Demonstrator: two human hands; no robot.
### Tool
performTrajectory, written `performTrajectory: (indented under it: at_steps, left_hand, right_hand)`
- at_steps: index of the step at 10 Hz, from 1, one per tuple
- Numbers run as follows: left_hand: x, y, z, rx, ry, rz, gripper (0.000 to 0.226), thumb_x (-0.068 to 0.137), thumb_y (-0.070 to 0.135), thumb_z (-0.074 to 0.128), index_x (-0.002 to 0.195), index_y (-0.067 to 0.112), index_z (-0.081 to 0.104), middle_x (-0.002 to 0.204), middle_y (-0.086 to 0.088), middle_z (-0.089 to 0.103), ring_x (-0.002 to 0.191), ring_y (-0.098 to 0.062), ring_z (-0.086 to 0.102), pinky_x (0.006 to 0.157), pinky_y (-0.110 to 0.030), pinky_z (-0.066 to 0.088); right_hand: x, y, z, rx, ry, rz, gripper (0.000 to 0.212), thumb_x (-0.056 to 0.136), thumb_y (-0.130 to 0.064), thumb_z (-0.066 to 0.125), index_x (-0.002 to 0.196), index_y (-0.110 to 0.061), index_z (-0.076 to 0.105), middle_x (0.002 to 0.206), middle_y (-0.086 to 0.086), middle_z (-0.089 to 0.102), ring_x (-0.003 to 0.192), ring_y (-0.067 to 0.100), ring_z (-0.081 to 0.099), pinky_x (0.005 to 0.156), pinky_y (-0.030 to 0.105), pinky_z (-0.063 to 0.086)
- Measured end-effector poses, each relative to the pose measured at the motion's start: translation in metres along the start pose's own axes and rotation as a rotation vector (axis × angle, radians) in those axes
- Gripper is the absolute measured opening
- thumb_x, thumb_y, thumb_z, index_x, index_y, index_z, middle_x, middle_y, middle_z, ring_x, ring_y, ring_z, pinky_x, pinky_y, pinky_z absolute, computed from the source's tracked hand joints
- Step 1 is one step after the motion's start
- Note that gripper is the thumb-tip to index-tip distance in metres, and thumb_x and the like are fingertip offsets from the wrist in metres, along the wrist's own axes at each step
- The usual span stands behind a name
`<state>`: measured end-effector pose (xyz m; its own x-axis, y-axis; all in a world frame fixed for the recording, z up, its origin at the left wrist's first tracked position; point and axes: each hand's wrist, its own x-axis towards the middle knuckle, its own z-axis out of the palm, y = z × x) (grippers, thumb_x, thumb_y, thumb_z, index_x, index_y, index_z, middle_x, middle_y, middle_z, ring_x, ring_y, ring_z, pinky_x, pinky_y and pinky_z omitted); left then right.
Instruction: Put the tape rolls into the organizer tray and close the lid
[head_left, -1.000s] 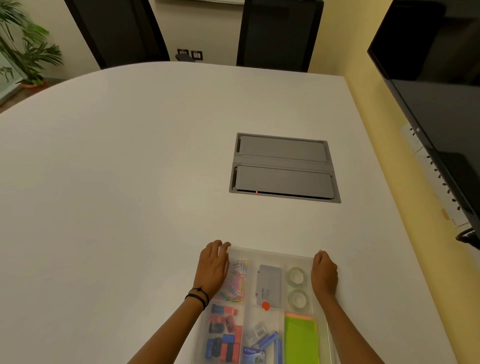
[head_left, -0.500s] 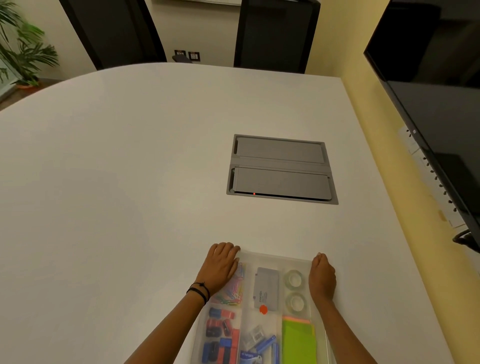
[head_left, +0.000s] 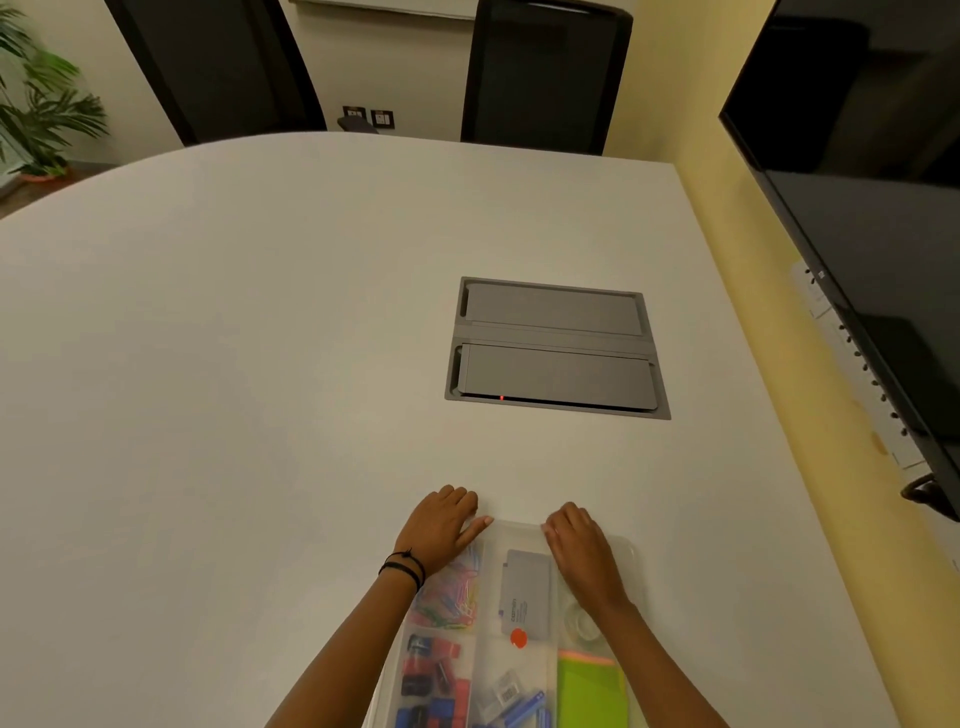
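Observation:
A clear plastic organizer tray (head_left: 631, 551) lies at the table's near edge with its see-through lid down over the compartments. My left hand (head_left: 441, 527) rests flat on the lid's far left corner, fingers spread. On the far middle of the lid, my right hand (head_left: 582, 551) lies palm down and hides most of the right rear compartment. One clear tape roll (head_left: 582, 621) shows there beside my right wrist; the other is hidden under the hand.
Inside the tray are coloured paper clips (head_left: 457, 597), a grey card (head_left: 525, 595), red and blue clips (head_left: 431, 675) and green sticky notes (head_left: 589, 691). A grey cable hatch (head_left: 556, 345) is set into the white table (head_left: 234, 364). A dark screen (head_left: 857, 208) hangs at right; chairs stand beyond.
My right hand slid left from the tray's right rim onto the lid's far middle, covering the tape compartment. My left hand shifted slightly toward the far left corner.

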<state>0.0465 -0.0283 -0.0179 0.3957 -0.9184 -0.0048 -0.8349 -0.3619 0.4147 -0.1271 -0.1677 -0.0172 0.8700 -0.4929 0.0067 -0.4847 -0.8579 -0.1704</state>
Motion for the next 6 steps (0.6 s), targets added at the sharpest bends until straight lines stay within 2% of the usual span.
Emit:
performTrajectory:
  at_steps: [1, 2, 3, 4, 5, 6]
  left_hand:
    - [0.001, -0.001, 0.001, -0.014, 0.007, -0.005, 0.034, 0.095, 0.039, 0.045, 0.08, 0.01, 0.051, 0.074, -0.008, 0.056, 0.066, -0.02, 0.044, 0.06, -0.031, 0.037]
    - [0.001, -0.001, 0.002, -0.016, -0.009, -0.025, 0.035, 0.095, 0.042, 0.043, 0.083, 0.011, 0.051, 0.077, -0.007, 0.057, 0.067, -0.017, 0.041, 0.062, -0.029, 0.037]
    - [0.001, -0.002, 0.003, -0.012, 0.012, -0.011, 0.034, 0.095, 0.042, 0.044, 0.082, 0.011, 0.051, 0.077, -0.007, 0.057, 0.068, -0.017, 0.042, 0.062, -0.028, 0.035]
    - [0.001, 0.0, 0.003, -0.003, 0.005, -0.012, 0.033, 0.095, 0.04, 0.044, 0.084, 0.01, 0.053, 0.08, -0.007, 0.058, 0.071, -0.022, 0.048, 0.063, -0.028, 0.035]
    - [0.002, -0.002, 0.005, 0.043, -0.029, -0.012, 0.034, 0.097, 0.042, 0.037, 0.093, 0.013, 0.054, 0.092, -0.006, 0.059, 0.08, -0.022, 0.051, 0.071, -0.031, 0.04]
    - [0.003, -0.002, 0.003, 0.027, -0.036, -0.029, 0.035, 0.097, 0.044, 0.036, 0.105, 0.016, 0.056, 0.109, -0.005, 0.057, 0.093, -0.02, 0.051, 0.083, -0.031, 0.042]
  right_hand:
    - [0.007, 0.001, 0.003, 0.228, -0.003, 0.078, 0.014, 0.093, -0.023, 0.056, 0.083, -0.013, 0.059, 0.084, 0.002, 0.061, 0.078, 0.018, 0.056, 0.071, 0.028, 0.046]
    - [0.009, 0.002, 0.004, 0.308, -0.024, 0.136, 0.021, 0.094, -0.03, 0.052, 0.081, -0.014, 0.056, 0.084, 0.0, 0.061, 0.08, 0.017, 0.054, 0.074, 0.023, 0.036]
    - [0.009, 0.001, 0.002, 0.338, -0.042, 0.145, 0.02, 0.094, -0.031, 0.053, 0.079, -0.018, 0.053, 0.084, 0.0, 0.061, 0.081, 0.017, 0.053, 0.074, 0.021, 0.033]
    - [0.011, 0.001, -0.005, 0.374, -0.131, 0.16, 0.018, 0.095, -0.032, 0.05, 0.081, -0.02, 0.051, 0.085, -0.002, 0.056, 0.084, 0.017, 0.052, 0.074, 0.022, 0.033]
    - [0.014, 0.001, -0.006, 0.358, -0.163, 0.117, 0.021, 0.098, -0.03, 0.043, 0.096, -0.014, 0.056, 0.099, 0.002, 0.061, 0.094, 0.019, 0.054, 0.078, 0.022, 0.034]
    - [0.019, -0.002, -0.016, 0.433, -0.203, 0.139, 0.029, 0.1, -0.03, 0.038, 0.118, -0.015, 0.054, 0.124, 0.002, 0.058, 0.114, 0.019, 0.051, 0.098, 0.027, 0.038]
